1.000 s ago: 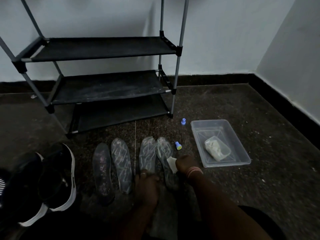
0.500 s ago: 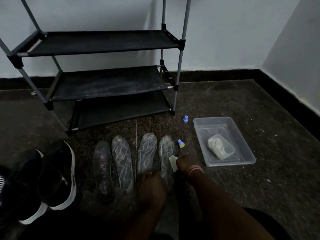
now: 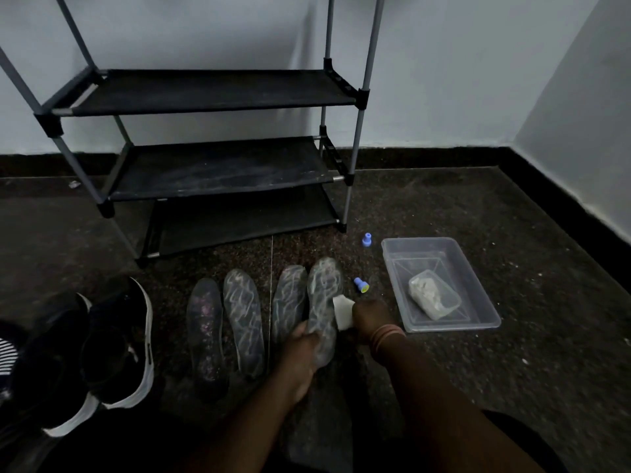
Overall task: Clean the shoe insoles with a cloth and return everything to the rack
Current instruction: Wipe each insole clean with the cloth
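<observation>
Two hands, left (image 3: 300, 349) gripping insole (image 3: 322, 302), right (image 3: 370, 319) pinching cloth (image 3: 342, 312), over dark speckled floor (image 3: 512, 387).

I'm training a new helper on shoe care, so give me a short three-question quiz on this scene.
1. True or false: the left hand grips the rightmost insole near its heel end.
2. What does the right hand hold? A) a blue cap B) a white cloth C) a shoe
3. How many insoles are in view?

Key
1. True; its toe end points toward the rack.
2. B, the white cloth, against that insole's right edge. The two blue caps lie on the floor.
3. Four.
</observation>
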